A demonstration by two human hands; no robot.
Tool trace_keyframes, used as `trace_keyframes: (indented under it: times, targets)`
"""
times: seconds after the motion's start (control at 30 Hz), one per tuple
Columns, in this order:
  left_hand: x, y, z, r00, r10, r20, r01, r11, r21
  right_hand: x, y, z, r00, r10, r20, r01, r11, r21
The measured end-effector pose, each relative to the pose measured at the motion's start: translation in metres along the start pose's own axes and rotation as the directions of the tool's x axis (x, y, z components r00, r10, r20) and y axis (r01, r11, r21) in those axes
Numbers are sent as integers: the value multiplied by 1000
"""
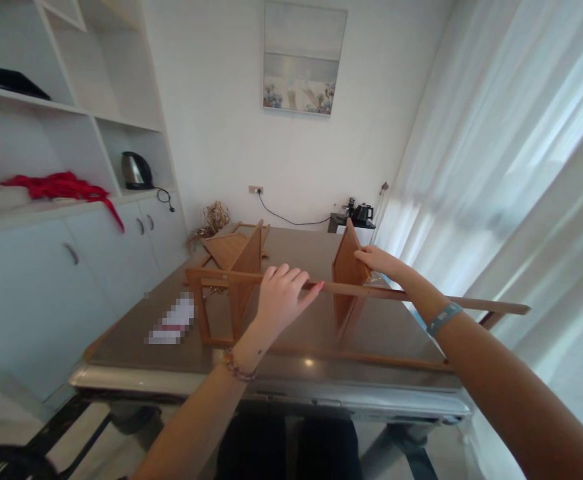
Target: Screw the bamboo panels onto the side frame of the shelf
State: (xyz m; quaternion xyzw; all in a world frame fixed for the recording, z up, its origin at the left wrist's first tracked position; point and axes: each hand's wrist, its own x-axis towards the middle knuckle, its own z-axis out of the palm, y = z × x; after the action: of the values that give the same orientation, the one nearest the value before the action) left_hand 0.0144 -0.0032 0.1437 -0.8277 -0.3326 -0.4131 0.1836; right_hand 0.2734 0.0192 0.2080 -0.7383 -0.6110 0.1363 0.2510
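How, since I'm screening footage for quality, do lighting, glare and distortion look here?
Head view: daylight through the curtain brightens the right side; head view: a small glare spot sits near the front edge of the table; head view: the shelves slant, probably wide-lens stretch; head view: pixel blocks hide a patch, while the left hand and right hand look fairly clear.

Wooden frame (pixel 356 290) on counter (pixel 296 253). Left hand (pixel 281 293) curled over frame's top rail (pixel 341 288); right hand (pixel 377 260) gripping board (pixel 347 265). Left of counter: kettle (pixel 135 171), red cloth (pixel 64 185). Beyond counter: wall picture (pixel 302 63). Right of counter: curtain (pixel 476 153).
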Motion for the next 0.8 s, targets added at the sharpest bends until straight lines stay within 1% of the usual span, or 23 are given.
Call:
trace_keyframes:
  times: [0.23,0.47,0.63,0.8]
  targets:
    - [-1,-14,1,1000,-2,24,1,1000,25,5,-4,7,997,29,76,-26,999,-39]
    - [-3,-28,-4,998,-14,57,14,1000,4,11,-9,17,994,68,81,-61,994,-89]
    - [-3,-31,-4,998,20,67,-22,999,24,15,-10,22,994,86,74,-76,988,-133]
    - [-3,-30,-2,999,34,40,-35,999,41,10,-13,23,992,87,90,-70,980,-185]
